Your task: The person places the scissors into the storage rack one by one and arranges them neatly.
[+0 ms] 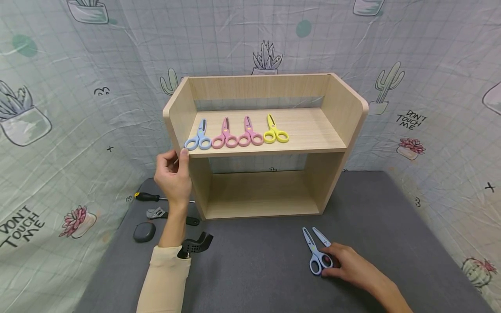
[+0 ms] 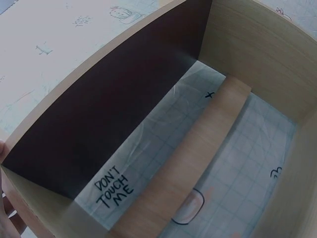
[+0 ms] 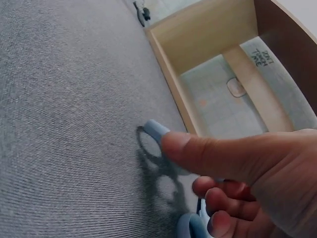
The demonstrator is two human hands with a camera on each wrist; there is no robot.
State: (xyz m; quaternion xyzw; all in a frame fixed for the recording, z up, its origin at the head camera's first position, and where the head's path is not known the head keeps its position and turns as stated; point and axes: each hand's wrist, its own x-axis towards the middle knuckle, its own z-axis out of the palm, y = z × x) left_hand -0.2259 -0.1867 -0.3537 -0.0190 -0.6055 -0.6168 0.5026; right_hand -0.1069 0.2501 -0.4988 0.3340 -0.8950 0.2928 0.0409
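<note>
At the lower right of the head view, my right hand (image 1: 354, 266) pinches the handle of a pair of light blue scissors (image 1: 312, 250) just over the grey table, blades parted and pointing away. The thumb lies on one loop of these scissors (image 3: 156, 130) in the right wrist view. My left hand (image 1: 174, 176) grips the left side panel of a wooden two-tier shelf (image 1: 264, 154), its thumb at the front edge. On the upper board lie blue scissors (image 1: 198, 135), two pink scissors (image 1: 225, 134) (image 1: 250, 131) and yellow scissors (image 1: 275, 130) in a row.
Left of the shelf lie a screwdriver (image 1: 148, 197), an adjustable wrench (image 1: 157, 213) and a dark computer mouse (image 1: 144, 232) on the grey table (image 1: 250, 265). A printed curtain (image 1: 250, 26) hangs behind and at both sides.
</note>
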